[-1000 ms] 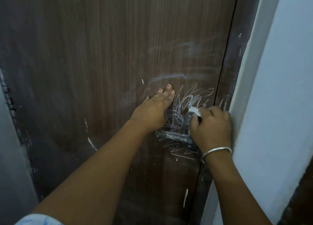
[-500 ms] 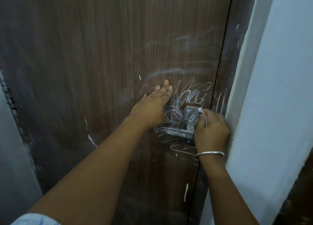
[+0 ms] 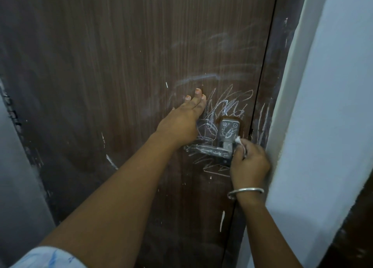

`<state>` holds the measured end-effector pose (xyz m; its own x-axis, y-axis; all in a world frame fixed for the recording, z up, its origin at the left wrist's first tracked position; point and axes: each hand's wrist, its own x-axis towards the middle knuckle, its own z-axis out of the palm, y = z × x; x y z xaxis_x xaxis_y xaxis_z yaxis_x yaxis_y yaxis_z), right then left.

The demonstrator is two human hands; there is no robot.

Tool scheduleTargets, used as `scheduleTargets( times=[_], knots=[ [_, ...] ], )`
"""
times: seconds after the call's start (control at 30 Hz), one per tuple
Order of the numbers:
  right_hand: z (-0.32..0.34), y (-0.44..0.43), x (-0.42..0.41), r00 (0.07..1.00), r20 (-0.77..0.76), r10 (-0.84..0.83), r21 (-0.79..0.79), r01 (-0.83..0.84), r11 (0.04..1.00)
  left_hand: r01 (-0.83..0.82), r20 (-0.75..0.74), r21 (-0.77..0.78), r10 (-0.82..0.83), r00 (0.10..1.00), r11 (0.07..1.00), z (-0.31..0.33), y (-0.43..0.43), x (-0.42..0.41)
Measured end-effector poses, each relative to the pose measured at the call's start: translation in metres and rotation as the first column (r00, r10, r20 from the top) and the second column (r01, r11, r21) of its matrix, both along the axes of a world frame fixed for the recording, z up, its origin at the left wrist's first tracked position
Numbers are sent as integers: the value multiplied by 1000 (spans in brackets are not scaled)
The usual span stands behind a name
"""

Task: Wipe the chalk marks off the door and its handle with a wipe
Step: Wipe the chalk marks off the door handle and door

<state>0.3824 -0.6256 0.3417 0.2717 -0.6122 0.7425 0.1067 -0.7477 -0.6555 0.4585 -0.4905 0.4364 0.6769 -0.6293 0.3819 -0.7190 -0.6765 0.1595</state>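
Fingers (image 3: 241, 153) of the right hand (image 3: 250, 166) are curled and pinch a small white wipe (image 3: 238, 141), which is held against the right edge of the metal handle (image 3: 210, 149) at its mounting plate, close to the latch edge of the brown door (image 3: 121, 86). Left hand (image 3: 181, 124) lies flat on the door just left of the plate, fingers straight and together, holding nothing. Chalk marks (image 3: 226, 104) noted: dense white scribble above, beside and below the handle, further lines on the plate and lever, and upright strokes on the dark frame (image 3: 264, 122) beside the right hand. Fainter smears sit higher on the door. A metal bangle (image 3: 245, 191) circles the right wrist. A pale wall (image 3: 333, 106) stands at right; a light sleeve (image 3: 46, 257) shows at lower left.
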Motion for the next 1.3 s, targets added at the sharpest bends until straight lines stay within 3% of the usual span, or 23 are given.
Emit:
scheduleTargets(
  times=[0.33,0.53,0.6,0.7,0.8,0.9,1.13,1.3],
  knots=[
    [1,0,5,999,37,-19,26,18,1000,1,-2,-16,-1,1000,1000,-3,-2,4],
    [-39,6,0,1000,-11,26,254,-22,967,4,-7,-15,-4,1000,1000,-3,-1,2],
    [-37,9,5,995,65,75,490,-97,866,0,-5,-6,0,1000,1000,-3,-2,3],
    [-35,18,10,955,281,91,763,-280,583,2,-7,-5,-2,1000,1000,-3,-2,3],
    [-32,26,14,890,455,13,843,-436,315,4,7,-14,-4,1000,1000,-4,-2,4],
    [-24,33,18,826,560,-69,826,-548,133,4,9,-15,-4,1000,1000,-5,-2,5],
    [-19,39,16,774,633,-37,762,-630,-149,19,-2,-35,-19,1000,999,-4,0,4],
    [-20,39,20,763,646,-36,743,-639,-199,17,10,-20,-17,1000,1000,-4,0,2]
  ],
)
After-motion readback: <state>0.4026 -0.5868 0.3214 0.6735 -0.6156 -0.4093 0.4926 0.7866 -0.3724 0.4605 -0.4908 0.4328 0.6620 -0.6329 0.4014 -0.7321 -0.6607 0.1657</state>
